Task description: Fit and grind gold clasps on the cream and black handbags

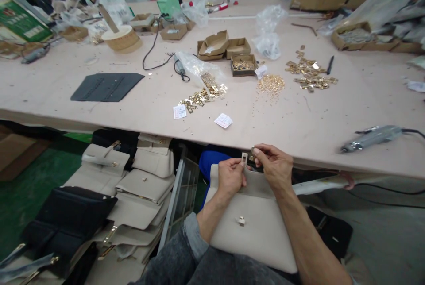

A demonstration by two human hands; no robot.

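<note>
A beige handbag lies across my lap, its flap raised toward the table edge. My left hand is closed on the flap's narrow tab, which has a slot near its tip. Just to the right, my right hand pinches a small metal plate between thumb and fingers, close beside the tab. Lower on the bag's front sits a small metal clasp, partly wrapped in pale film. The fingers hide part of the plate.
On the table lie gold plates, a heap of tiny gold pieces, a corded electric screwdriver, a dark sheet and small cardboard boxes. Stacked beige bags and a black bag stand at my left, beside a metal frame.
</note>
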